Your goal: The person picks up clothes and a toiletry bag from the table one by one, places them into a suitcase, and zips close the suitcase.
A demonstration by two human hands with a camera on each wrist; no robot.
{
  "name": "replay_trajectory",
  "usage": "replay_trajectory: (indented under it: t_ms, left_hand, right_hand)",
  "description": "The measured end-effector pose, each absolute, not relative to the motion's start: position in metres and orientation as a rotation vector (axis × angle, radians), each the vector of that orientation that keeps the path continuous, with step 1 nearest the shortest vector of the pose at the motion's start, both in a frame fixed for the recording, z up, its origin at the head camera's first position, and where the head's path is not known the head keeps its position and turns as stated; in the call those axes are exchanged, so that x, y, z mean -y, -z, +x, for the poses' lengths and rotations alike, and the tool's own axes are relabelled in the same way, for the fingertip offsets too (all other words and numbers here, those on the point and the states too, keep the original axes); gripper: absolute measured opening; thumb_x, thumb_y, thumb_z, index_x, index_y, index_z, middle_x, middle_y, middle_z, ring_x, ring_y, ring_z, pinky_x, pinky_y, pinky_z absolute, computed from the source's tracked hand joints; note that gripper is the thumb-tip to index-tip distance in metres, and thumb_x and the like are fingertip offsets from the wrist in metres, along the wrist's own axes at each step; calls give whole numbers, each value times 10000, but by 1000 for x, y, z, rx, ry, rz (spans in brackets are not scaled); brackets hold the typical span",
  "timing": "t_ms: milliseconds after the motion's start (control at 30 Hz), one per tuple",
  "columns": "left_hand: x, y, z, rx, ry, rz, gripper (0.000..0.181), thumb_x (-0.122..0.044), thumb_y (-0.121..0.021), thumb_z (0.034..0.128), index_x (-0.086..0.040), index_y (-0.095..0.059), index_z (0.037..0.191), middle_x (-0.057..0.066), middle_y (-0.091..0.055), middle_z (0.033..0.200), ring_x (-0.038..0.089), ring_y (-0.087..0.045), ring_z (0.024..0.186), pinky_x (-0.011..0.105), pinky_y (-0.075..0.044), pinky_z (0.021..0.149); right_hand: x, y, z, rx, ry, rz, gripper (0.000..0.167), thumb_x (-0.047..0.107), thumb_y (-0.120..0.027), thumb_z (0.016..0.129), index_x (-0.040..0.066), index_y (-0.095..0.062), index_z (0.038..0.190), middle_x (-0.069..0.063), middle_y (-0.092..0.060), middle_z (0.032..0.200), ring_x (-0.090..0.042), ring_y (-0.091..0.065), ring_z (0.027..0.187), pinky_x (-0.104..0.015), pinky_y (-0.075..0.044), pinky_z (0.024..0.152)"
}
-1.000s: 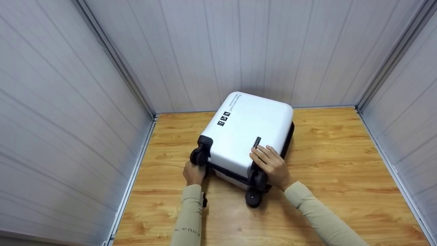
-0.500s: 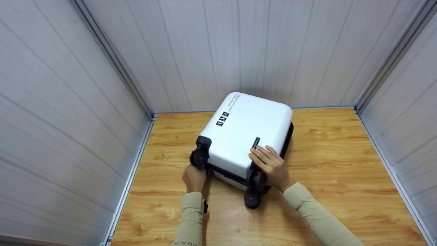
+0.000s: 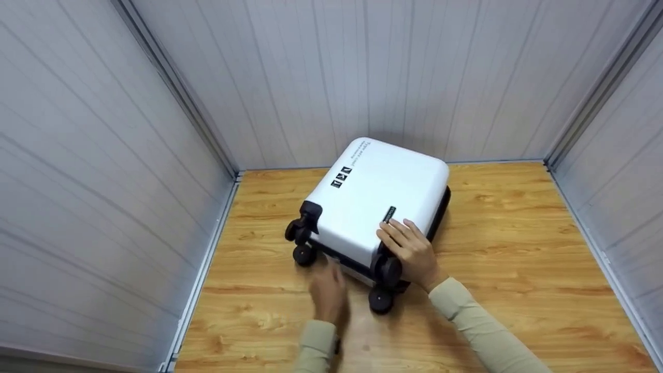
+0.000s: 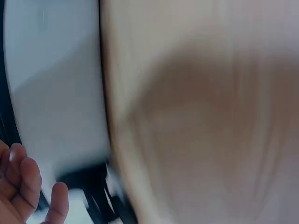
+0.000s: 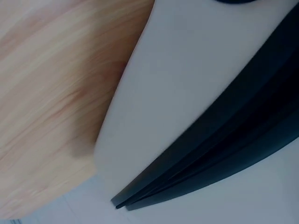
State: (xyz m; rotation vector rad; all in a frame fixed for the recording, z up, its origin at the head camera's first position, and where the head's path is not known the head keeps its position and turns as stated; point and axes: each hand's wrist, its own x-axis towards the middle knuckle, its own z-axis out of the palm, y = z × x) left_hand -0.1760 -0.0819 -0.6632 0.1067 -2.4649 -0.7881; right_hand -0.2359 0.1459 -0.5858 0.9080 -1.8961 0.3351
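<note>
A white hard-shell suitcase (image 3: 383,191) lies flat on the wooden floor, its wheel end toward me. Black double wheels stick out at its near corners: the left wheels (image 3: 304,254) and the right wheels (image 3: 381,300). My right hand (image 3: 414,256) rests on the near right corner, fingers stretched over the white shell beside a small black label (image 3: 389,214). My left hand (image 3: 329,292), blurred, is just in front of the wheel end, between the wheel pairs. In the left wrist view its fingers (image 4: 31,182) are loosely bent and hold nothing.
Pale panelled walls enclose the floor at the back (image 3: 342,77), left (image 3: 103,181) and right (image 3: 616,171). Wooden floor (image 3: 518,248) extends around the suitcase. Its black zip seam (image 5: 219,130) runs along the side in the right wrist view.
My left hand has let go of the left wheels and moved right, in front of the suitcase's wheel end. My right hand and the suitcase have stayed nearly in place.
</note>
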Motion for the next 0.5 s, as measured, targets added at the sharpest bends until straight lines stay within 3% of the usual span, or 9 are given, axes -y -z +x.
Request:
replay_trajectory:
  t_ms: [67,167,400,500]
  left_hand:
    - [63,665,-169,2445,803,5,133,-125,-647,975,-102,-673,847,57,-571,581,243,-566,487,358,-425,442]
    - [50,664,-166,2410,777,-33,115,-112,-674,965,-90,-673,852,61,-572,585,246,-573,478,372,-433,443]
    - [58,661,-175,2490,819,104,142,-140,-638,982,-109,-661,845,49,-570,567,256,-567,478,386,-425,452]
    - [65,659,-180,2547,871,207,95,-156,-631,972,-114,-683,905,80,-631,617,318,-622,536,446,-467,492]
  right_hand:
    - [-143,586,-236,1898,-318,874,334,115,-532,972,81,-761,1214,-115,-747,1224,-339,-727,1081,-532,-570,922]
    - [-136,588,-235,1916,-284,828,344,188,-542,973,90,-756,1224,-110,-745,1231,-335,-721,1098,-527,-566,936]
    - [-110,592,-223,2012,-284,709,504,445,-577,946,59,-739,1228,-143,-732,1246,-359,-702,1145,-560,-546,980]
    - [-93,593,-215,2061,-278,645,518,460,-594,950,56,-729,1244,-153,-719,1270,-372,-688,1170,-575,-529,1001]
